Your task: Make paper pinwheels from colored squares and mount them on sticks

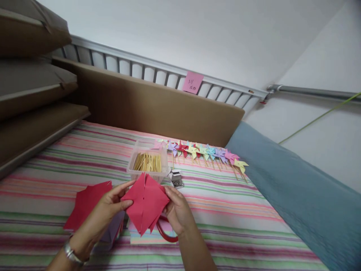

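Thumb and fingers of our left hand [113, 201] pinch the left corner of some red sheets [150, 207], thumb on the face. Our right hand [179, 210], half curled, grasps the same sheets by the right corner, thumb near the edge and fingers tucked behind. Neither hand is clenched. We hold the sheets on the near side of the tub [161, 176], their top point overlapping its front wall in our view.

We judge them very light and thin, stiff enough to lie flat between two pinches, yet quick to crease. Cuts run in from the top and bottom corners, so the flaps could bend or tear there, and loose layers could slide and fan, as they do at the lower right edge. Opposite corners, all layers together and clear of the cuts, seem to us the best hold.

Nearer us than the tub, a red loop [169, 238], perhaps a scissor handle, lies by pastel paper [152, 239]; near and left of the tub is a red pile [87, 205]. The tub holds sticks [147, 162]; just to its right sits a small box [177, 180], and pinwheels [211, 151] run in a row farther right of the tub
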`<action>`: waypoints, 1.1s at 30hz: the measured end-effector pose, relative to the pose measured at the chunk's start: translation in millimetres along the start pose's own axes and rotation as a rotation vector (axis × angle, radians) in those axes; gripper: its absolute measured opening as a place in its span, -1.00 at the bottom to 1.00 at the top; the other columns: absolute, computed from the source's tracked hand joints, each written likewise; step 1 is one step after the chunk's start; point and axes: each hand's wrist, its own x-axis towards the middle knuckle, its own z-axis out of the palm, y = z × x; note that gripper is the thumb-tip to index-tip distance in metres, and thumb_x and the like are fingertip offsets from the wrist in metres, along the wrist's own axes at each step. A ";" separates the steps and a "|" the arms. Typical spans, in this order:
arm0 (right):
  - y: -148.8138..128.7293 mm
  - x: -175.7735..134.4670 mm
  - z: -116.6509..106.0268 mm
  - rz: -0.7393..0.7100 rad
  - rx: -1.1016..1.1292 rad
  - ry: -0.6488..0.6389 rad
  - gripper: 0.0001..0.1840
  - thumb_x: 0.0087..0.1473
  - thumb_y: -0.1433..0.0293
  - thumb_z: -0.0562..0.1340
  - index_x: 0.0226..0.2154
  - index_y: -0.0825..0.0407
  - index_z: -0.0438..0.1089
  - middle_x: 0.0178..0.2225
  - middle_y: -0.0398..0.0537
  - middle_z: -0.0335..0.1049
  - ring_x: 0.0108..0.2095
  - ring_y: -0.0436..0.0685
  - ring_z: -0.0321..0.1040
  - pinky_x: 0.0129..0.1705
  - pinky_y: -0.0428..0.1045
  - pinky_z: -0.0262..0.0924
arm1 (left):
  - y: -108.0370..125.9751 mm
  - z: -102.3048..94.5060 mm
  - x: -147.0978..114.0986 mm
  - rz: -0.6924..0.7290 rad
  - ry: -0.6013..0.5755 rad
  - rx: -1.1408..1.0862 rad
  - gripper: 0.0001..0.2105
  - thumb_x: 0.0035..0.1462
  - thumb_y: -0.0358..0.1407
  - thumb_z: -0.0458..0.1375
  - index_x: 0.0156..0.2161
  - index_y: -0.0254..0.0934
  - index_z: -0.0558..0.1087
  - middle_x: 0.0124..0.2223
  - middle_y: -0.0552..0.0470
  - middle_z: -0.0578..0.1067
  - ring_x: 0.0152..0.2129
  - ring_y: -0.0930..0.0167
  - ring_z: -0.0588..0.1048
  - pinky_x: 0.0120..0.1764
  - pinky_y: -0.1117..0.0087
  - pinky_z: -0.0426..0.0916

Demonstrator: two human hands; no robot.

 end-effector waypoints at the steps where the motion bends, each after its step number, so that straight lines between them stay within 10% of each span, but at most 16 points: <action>1: -0.5 -0.4 0.8 0.029 0.000 0.030 -0.64 -0.31 0.25 0.50 -0.46 0.08 0.44 -0.59 -0.20 0.40 -0.61 -0.05 0.26 -0.61 -0.16 0.12 | -0.6 -0.4 0.3 0.000 -0.004 0.003 -0.52 -0.22 -0.40 0.42 -0.08 -0.16 0.56 -0.14 -0.08 0.60 -0.26 0.33 0.52 -0.22 0.42 0.42; 33: -10.5 0.0 -13.1 -0.035 -0.280 -0.067 -0.63 -0.11 0.18 0.39 -0.26 0.06 0.49 -0.47 -0.12 0.47 -0.55 -0.04 0.29 -0.52 -0.13 0.19 | 1.6 -5.6 2.2 0.012 0.104 0.158 -0.60 -0.26 -0.32 0.42 -0.18 -0.14 0.60 -0.08 -0.04 0.59 -0.16 0.27 0.52 -0.17 0.39 0.42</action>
